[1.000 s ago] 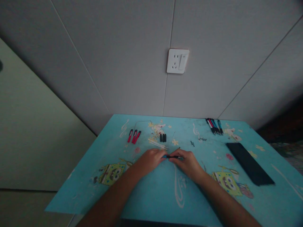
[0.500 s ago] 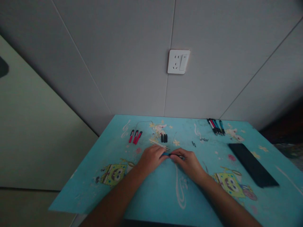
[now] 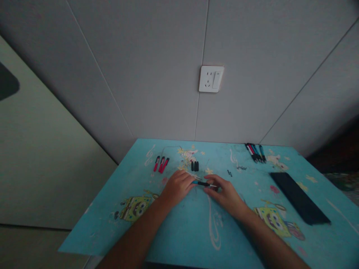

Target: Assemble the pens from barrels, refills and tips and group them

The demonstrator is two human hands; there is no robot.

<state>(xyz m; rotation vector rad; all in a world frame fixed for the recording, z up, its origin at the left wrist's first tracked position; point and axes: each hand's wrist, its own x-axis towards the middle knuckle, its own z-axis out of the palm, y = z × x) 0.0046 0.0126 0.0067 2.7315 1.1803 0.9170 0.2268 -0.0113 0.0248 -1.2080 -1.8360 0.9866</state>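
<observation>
My left hand [image 3: 179, 187] is closed on a pen [image 3: 203, 184] with a blue barrel and a black grip, which points right over the table. A thin white piece [image 3: 213, 186] sticks out of the grip's right end. Around that end my right hand [image 3: 223, 191] curves with thumb and forefinger apart; whether another finger touches the white piece I cannot tell. Thin pale sticks [image 3: 193, 175], probably refills, lie just beyond my left fingers. Three short black tubes [image 3: 194, 166] stand side by side behind them.
Three red parts with black ends [image 3: 161, 164] lie at the back left. Small dark pieces [image 3: 229, 173] and coiled springs [image 3: 241, 168] are right of centre. Several pens [image 3: 255, 152] rest at the back right, near a black flat case [image 3: 298, 198]. A wall socket [image 3: 211, 79] is above the blue table [image 3: 179, 231].
My right thumb and forefinger have spread from the pen's black grip, so the grip and the white piece now show. My left hand still holds the barrel. The view has tilted slightly.
</observation>
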